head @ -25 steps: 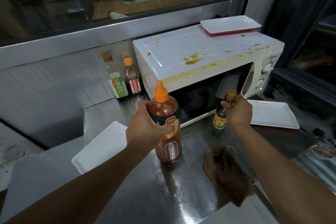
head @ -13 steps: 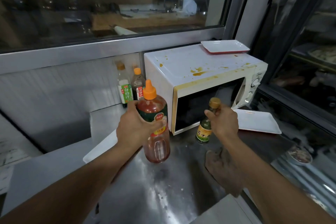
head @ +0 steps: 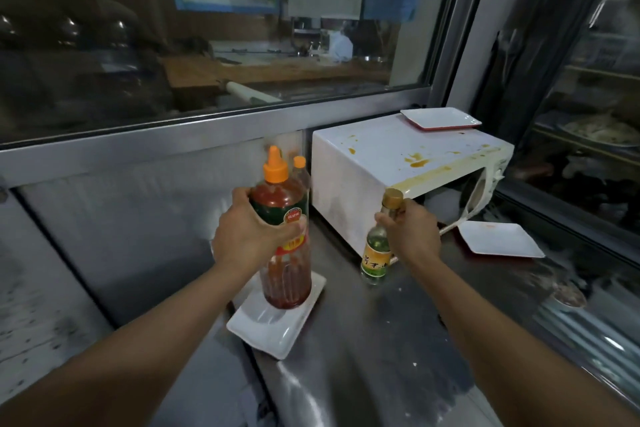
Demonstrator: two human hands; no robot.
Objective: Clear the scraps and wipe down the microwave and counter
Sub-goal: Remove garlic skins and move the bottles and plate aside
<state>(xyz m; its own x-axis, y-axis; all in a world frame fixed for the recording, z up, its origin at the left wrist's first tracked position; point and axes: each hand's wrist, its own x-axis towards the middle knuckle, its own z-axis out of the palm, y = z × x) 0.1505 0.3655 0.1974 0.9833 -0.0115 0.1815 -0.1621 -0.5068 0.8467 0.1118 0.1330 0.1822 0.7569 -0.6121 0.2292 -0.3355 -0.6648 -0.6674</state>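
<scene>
A white microwave (head: 391,163) stands at the back of the steel counter (head: 391,340), its top smeared with orange sauce stains. My left hand (head: 249,236) grips a big red sauce bottle (head: 284,253) with an orange cap, held up above a white rectangular plate (head: 277,333). My right hand (head: 412,232) grips a small green glass bottle (head: 377,250) with a gold cap by its neck, lifted in front of the microwave's left corner. No cloth shows in this view.
A white plate with a red underside (head: 440,118) lies on the microwave's top at the back. Another white plate (head: 498,242) lies on the counter at the right of the microwave. A further orange-capped bottle (head: 300,170) stands behind the sauce bottle. A small bowl (head: 568,295) sits at the far right.
Both hands have lifted their bottles and carried them left, away from the microwave front. The view swung, and the brown cloth on the counter has dropped out of sight.
</scene>
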